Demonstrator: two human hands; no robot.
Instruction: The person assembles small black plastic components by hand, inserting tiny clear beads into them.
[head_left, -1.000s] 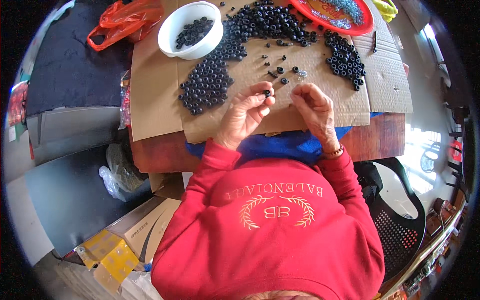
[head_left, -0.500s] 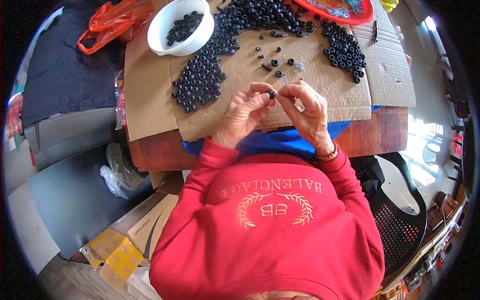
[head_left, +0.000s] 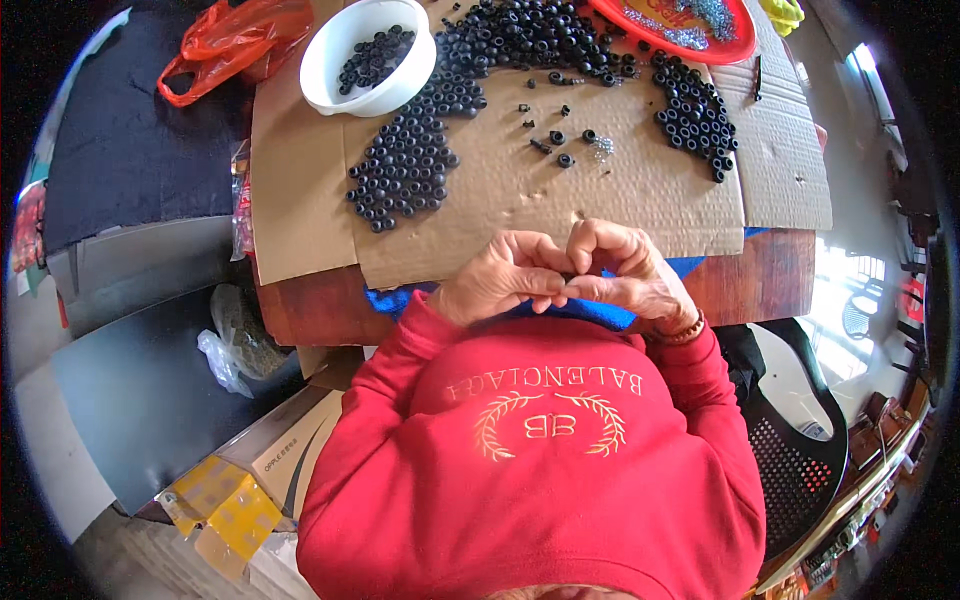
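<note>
Close to my body, at the cardboard's near edge, my left hand (head_left: pixel 508 277) and my right hand (head_left: pixel 628 272) meet fingertip to fingertip. Both pinch a small black round part (head_left: pixel 567 279), mostly hidden by the fingers. Beyond them, a few loose black pieces (head_left: pixel 565 160) lie beside a little cluster of silvery springs (head_left: pixel 602 147). Rows of black ring-shaped caps (head_left: pixel 403 172) stand on the cardboard at the left, and another group of black caps (head_left: pixel 695 118) stands at the right. A large heap of black caps (head_left: pixel 535 35) spreads along the back.
A white bowl (head_left: pixel 318 70) with black pieces inside stands at the back left, beside a red plastic bag (head_left: pixel 235 45). At the back right is a red tray (head_left: pixel 738 48) of springs. Flattened cardboard (head_left: pixel 300 200) covers the wooden table (head_left: pixel 312 305); blue cloth (head_left: pixel 388 300) hangs at its near edge.
Both hands have drawn back toward my body with the small black part. My fingers now cover more of it, and the right fingers have curled in closer to the left.
</note>
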